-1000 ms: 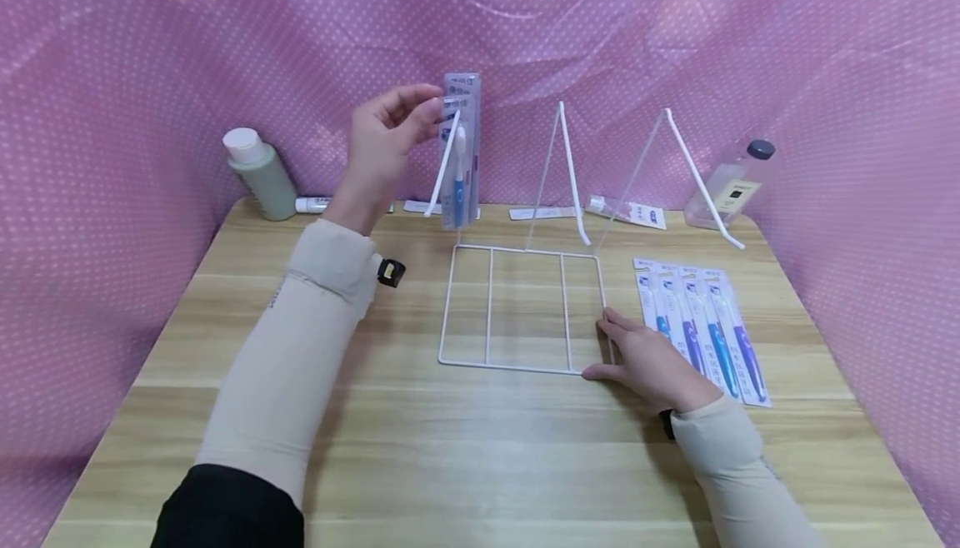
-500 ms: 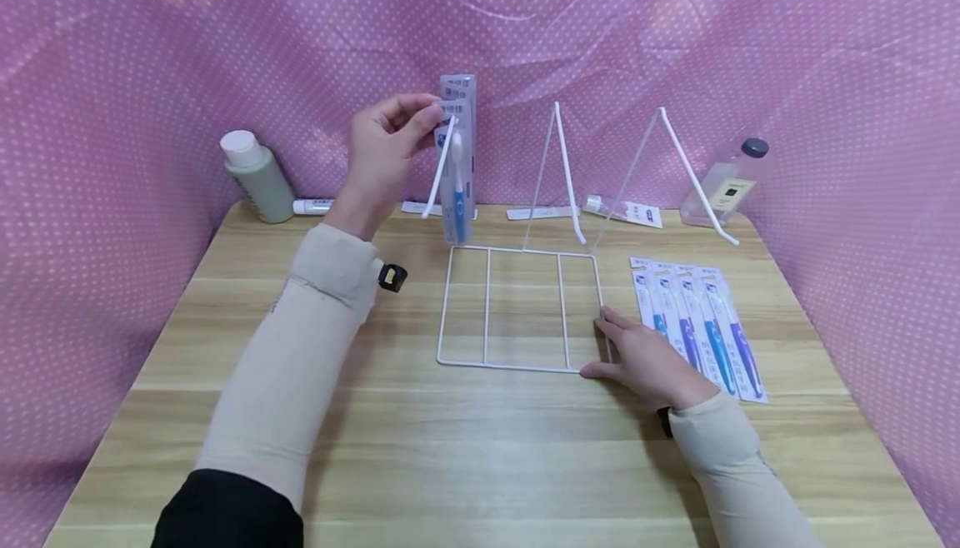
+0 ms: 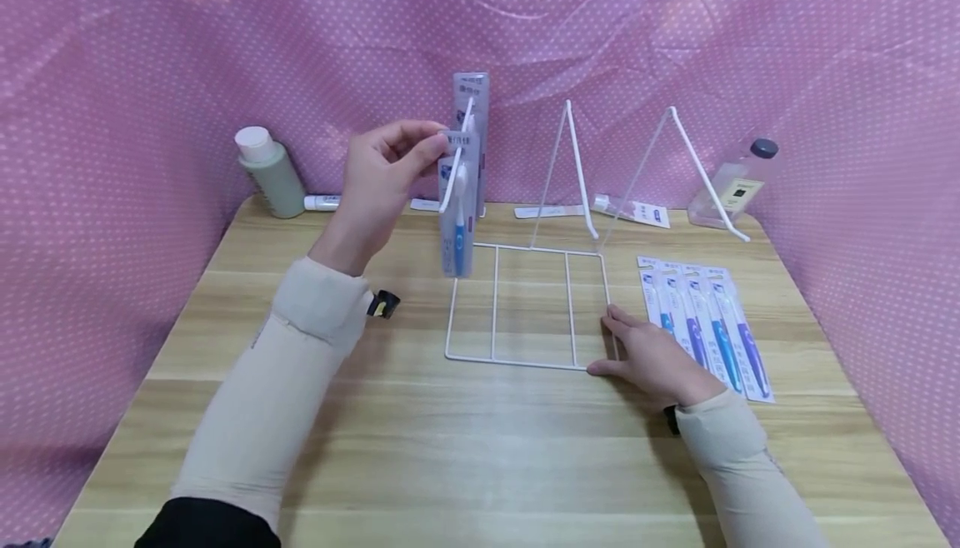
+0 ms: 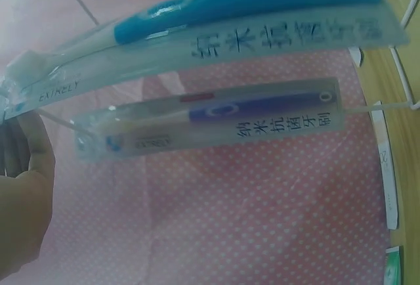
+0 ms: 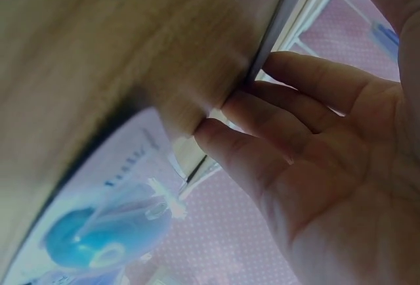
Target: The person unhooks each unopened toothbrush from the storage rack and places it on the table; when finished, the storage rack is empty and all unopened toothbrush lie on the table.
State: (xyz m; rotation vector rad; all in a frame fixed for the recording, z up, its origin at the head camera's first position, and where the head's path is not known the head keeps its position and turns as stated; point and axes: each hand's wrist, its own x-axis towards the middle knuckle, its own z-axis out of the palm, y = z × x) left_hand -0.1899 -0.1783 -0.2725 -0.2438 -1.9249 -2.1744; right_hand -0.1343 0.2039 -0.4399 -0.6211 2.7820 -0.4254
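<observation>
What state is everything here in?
Wire rack: standing
Blue toothbrush pack: held, on prong
Purple pack: hanging behind
Left hand: pinching blue pack
Right hand: touching rack
Four other packs: lying
Green bottle: capped
Clear bottle: capped
Left tube: partly hidden
Right tube: lying, capped
White strips: lying

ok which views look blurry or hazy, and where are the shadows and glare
Head: fairly clear, pale sheen on the table, soft shadow beside the left forearm; left wrist: hazy, though the large printing on the held toothbrush pack is legible; right wrist: dark at upper left, nearest toothbrush pack blurred and washed out.
</observation>
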